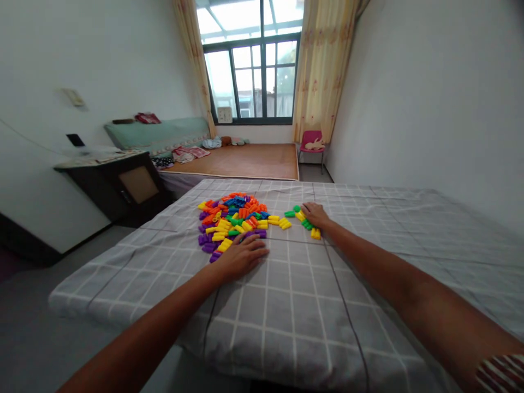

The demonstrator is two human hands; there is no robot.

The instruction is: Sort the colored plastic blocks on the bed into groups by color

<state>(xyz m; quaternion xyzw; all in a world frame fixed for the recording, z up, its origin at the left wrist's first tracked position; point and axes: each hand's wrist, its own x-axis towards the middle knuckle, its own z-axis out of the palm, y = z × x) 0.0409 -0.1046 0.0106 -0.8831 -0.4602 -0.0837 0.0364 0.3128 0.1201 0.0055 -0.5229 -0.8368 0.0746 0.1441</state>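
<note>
A pile of bullet-shaped plastic building blocks point(233, 215) in orange, yellow, purple, blue and green lies on the grey checked cloth. My left hand point(244, 255) rests at the pile's near edge, palm down, fingers stretched out beside purple and yellow blocks. To the right, my right hand point(315, 214) lies over a small cluster of green and yellow blocks point(306, 222), its fingers extended across them. Part of that cluster is hidden under the fingers. A few yellow blocks point(284, 223) lie between the pile and the cluster.
The checked cloth point(286, 305) covers a broad bed-like surface, with its front edge close to me. Beyond it stands a low bed with a brown mat point(245, 160). A dark cabinet point(123, 185) is at left, a pink chair point(312, 139) at back right.
</note>
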